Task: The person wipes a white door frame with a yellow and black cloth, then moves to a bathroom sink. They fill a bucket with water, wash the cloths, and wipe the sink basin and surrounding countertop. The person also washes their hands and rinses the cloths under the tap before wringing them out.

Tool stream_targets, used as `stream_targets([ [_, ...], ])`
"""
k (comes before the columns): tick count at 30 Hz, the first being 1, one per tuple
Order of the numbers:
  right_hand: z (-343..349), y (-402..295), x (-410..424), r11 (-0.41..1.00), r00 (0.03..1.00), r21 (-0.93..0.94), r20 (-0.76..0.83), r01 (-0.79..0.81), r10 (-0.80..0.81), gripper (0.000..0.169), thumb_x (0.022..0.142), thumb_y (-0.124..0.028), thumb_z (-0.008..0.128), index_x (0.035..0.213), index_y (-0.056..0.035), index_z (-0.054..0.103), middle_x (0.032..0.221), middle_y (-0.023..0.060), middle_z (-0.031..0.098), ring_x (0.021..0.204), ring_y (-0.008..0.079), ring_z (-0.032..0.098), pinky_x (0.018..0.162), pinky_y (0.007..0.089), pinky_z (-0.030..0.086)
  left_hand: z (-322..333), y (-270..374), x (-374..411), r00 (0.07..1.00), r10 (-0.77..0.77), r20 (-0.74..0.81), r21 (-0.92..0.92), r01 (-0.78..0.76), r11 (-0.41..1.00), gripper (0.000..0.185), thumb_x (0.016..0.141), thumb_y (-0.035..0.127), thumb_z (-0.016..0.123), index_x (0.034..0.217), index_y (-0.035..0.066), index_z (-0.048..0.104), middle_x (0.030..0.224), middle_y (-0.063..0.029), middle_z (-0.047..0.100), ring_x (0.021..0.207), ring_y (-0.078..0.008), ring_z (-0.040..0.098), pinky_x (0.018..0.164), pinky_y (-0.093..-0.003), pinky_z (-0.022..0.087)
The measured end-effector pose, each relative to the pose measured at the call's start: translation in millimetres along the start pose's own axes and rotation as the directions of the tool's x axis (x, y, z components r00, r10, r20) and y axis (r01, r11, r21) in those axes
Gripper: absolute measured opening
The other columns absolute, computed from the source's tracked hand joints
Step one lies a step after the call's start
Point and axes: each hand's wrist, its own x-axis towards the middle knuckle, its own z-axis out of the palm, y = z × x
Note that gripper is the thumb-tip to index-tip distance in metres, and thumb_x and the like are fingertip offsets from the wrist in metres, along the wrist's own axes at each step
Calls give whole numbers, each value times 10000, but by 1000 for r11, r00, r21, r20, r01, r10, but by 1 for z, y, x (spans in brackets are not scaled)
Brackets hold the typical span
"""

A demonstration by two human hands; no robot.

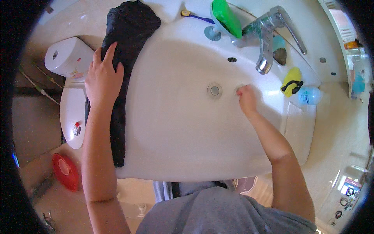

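Note:
My left hand [105, 79] rests with its fingers spread on a black cloth [131, 26], which lies along the left rim of a white washbasin [175, 131]. Inside the basin, my right hand [247, 99] is slightly blurred, its fingers curled near the surface to the right of the drain plug [214, 90]. Something small and pale may be at its fingertips; I cannot tell what. A chrome faucet [264, 63] reaches over the basin from the back right. The basin holds no visible water.
Behind the basin are a green soap bar [226, 17] in a dish and a toothbrush [198, 17]. A yellow cloth [292, 80] and a plastic bottle [309, 96] lie at the right. Left stand a toilet [73, 108] and a red basin [65, 172].

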Motion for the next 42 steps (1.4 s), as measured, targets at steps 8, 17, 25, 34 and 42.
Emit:
stream_targets([
  [8, 21, -78, -45, 853, 733, 109, 462, 511, -498, 77, 655, -68, 501, 730, -75, 519, 813, 107, 501, 799, 279, 488, 679, 361, 412, -7, 8, 0, 996, -24, 86, 53, 20, 998, 431, 734, 236, 469, 1152, 248, 365, 1166, -113, 368, 980, -278, 456, 751, -391, 421],
  [17, -14, 17, -19, 943, 934, -210, 306, 258, -187, 71, 656, -52, 488, 711, -79, 524, 792, 112, 508, 759, 264, 492, 614, 353, 398, -1, -4, -7, 996, 11, 91, -40, -8, 999, 420, 735, 291, 483, 1142, 242, 387, 1207, -118, 330, 1042, -287, 404, 819, -397, 366],
  [25, 18, -39, -73, 899, 785, 261, 440, 353, -436, 51, 623, -119, 524, 637, -74, 542, 701, 108, 545, 683, 244, 526, 589, 338, 416, -19, -8, 2, 973, 229, -21, 165, -222, 961, 410, 732, 256, 507, 1117, 150, 415, 1199, -112, 328, 1086, -277, 347, 897, -388, 271],
  [34, 15, -86, -94, 869, 747, 310, 448, 385, -491, 134, 673, -150, 486, 643, -38, 555, 661, 152, 554, 637, 297, 543, 576, 366, 430, -76, 152, -18, 789, 588, -175, -227, -614, 756, 595, 650, 115, 575, 1177, 70, 302, 1202, -122, 322, 1069, -280, 338, 913, -367, 258],
  [42, -18, -18, -85, 985, 833, -34, 538, 170, -125, 89, 631, -81, 517, 669, -26, 577, 649, 152, 563, 631, 281, 557, 552, 365, 429, -76, 261, 22, 579, 655, -486, -43, -764, 643, 460, 683, 117, 521, 1123, 130, 388, 1104, -133, 412, 976, -282, 444, 842, -362, 363],
])
